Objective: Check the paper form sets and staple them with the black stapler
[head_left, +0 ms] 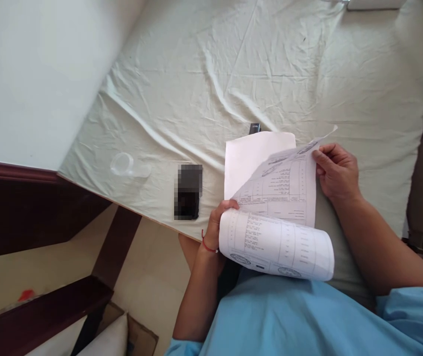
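A stack of printed papers (276, 244) lies at the near edge of the cloth-covered surface, its front part curled over toward my body. My left hand (218, 222) grips the stack's left side, thumb on top; its other fingers are mostly hidden. Between the thumb and fingers of my right hand (337, 170) is the corner of one printed sheet (289, 180), lifted and bent up at the right. Beneath that sheet shows a blank white page (256, 158). A small dark object (255, 128) pokes out past the stack's far edge.
Left of the papers lies a dark, blurred-out rectangular object (188, 193). A clear roll of tape (122, 163) sits farther left on the wrinkled pale cloth (181, 99). Dark wooden furniture (29, 207) stands at the left, and a white box-like object (374, 4) at the far edge.
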A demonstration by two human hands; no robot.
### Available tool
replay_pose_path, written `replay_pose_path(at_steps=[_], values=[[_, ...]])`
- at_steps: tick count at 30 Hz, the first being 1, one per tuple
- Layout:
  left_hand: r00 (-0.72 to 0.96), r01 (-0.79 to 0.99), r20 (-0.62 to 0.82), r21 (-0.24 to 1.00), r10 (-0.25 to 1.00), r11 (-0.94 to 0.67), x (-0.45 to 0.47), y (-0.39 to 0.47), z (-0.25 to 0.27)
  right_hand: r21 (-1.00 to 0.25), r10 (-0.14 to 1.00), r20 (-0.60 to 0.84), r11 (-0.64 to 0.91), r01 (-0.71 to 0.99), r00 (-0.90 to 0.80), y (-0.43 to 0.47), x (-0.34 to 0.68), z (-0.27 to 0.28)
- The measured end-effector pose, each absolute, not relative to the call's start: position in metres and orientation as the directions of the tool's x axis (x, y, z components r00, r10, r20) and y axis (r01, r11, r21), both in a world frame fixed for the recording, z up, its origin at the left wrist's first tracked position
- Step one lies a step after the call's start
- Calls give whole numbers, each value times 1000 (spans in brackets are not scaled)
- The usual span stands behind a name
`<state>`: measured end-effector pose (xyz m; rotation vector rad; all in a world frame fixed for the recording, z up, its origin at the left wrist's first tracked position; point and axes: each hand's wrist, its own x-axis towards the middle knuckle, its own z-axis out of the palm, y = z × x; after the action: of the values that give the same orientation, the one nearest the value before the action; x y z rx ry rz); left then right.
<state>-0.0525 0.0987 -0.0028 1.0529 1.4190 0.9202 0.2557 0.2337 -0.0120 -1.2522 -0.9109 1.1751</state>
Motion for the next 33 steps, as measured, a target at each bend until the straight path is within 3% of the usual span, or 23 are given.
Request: replay_pose_path(at_steps=[14,21,27,33], values=[[-39,73,-238,968,971,240,-45,98,5,-983,984,-85,-57,-176,155,232,258,-15],[52,183,-140,975,989,128,-48,101,1,-992,999,33,37,-118,31,227,256,-11],[153,252,-65,967,986,24,-50,103,-5,-981,999,-54,-52,-189,6,222,255,-11],[165,271,-51,963,985,5,-49,104,-2,-980,990,-133,-125,-152,40,221,252,-12]])
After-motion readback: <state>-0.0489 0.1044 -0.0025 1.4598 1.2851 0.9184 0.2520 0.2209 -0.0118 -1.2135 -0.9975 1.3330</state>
